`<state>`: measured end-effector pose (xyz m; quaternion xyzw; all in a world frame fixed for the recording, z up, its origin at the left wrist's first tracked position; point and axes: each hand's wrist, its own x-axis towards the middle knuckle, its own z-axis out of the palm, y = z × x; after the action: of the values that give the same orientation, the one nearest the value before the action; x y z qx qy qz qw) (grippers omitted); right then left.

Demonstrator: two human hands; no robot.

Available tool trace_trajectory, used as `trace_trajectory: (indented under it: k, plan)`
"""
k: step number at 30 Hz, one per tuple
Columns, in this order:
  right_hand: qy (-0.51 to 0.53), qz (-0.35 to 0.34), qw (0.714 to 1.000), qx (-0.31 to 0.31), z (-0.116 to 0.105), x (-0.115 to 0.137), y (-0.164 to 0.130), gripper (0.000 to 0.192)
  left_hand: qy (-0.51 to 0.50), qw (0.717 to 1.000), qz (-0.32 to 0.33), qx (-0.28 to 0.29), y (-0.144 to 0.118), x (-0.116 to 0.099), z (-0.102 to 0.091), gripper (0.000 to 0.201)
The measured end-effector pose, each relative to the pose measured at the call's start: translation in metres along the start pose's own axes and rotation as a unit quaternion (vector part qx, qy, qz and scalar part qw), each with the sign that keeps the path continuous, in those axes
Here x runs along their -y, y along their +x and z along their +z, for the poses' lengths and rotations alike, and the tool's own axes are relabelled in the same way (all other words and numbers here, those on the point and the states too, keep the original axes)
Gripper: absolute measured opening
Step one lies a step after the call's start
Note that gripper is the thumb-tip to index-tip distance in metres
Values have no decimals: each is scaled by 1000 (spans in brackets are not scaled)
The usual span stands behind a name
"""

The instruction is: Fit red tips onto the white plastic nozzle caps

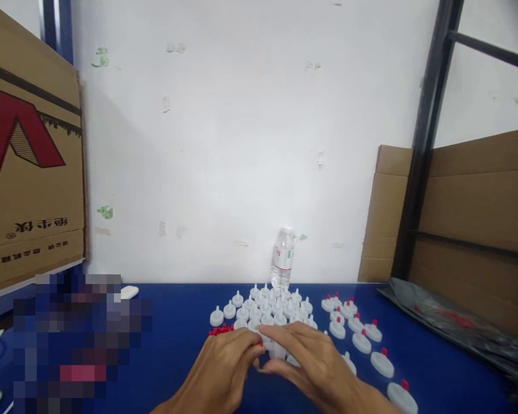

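Observation:
My left hand (228, 359) and my right hand (304, 356) meet low in the middle over the blue table (181, 322). Between their fingertips is a white plastic cap (277, 349); a small red tip (259, 344) shows at my left fingers. Behind the hands stands a cluster of several white caps without red tips (265, 305). To the right lie several white caps with red tips (362, 339). A little heap of red tips (221, 330) sits just beyond my left hand.
A clear water bottle (283, 259) stands against the white wall. A large cardboard box (26, 172) is at the left, flattened cardboard (475, 213) and a black metal frame (423, 138) at the right. A dark plastic bag (457, 322) lies on the table's right side.

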<state>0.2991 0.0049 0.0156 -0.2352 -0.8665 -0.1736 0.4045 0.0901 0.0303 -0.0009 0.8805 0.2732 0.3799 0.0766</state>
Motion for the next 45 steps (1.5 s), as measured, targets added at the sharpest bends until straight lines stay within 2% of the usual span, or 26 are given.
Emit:
trace_trajectory:
  k: [4, 7, 11, 14, 17, 19, 26, 32, 36, 38, 40, 43, 45]
  plan:
    - [-24, 17, 999, 42, 2, -13, 0, 28, 30, 997, -68, 33, 3, 0, -6, 19]
    - [-30, 110, 991, 74, -6, -36, -5, 17, 87, 991, -89, 57, 5, 3, -13, 16]
    - [-78, 256, 960, 77, -28, -73, -15, 13, 155, 977, -105, 102, 4, 9, -20, 19]
    - [-139, 320, 932, 98, -41, -94, -20, 14, 203, 964, -108, 136, 2, 13, -21, 17]
    - [-176, 376, 896, 154, -46, -105, -23, 18, 235, 951, -113, 164, 0, 15, -19, 17]
    - [-182, 393, 883, 181, -46, -110, -27, 19, 244, 946, -120, 176, -1, 16, -17, 16]
    - [-153, 418, 863, 240, -41, -122, -43, 13, 244, 941, -125, 199, 2, 18, -16, 19]
    - [-87, 352, 893, 266, -39, -116, -40, 44, 204, 958, -103, 175, -2, 17, -16, 18]
    - [-63, 326, 900, 282, -35, -113, -40, 51, 177, 968, -101, 146, -3, 15, -14, 18]
    - [-67, 324, 903, 274, -38, -111, -36, 59, 161, 972, -108, 133, -2, 15, -13, 18]
    - [-74, 319, 914, 238, -44, -106, -29, 60, 144, 976, -113, 116, -2, 15, -13, 19]
    - [-69, 308, 937, 150, -51, -92, -16, 38, 122, 985, -99, 77, -1, 15, -11, 21]
    - [-39, 286, 950, 122, -50, -77, -10, 27, 106, 990, -83, 49, -1, 15, -10, 21]
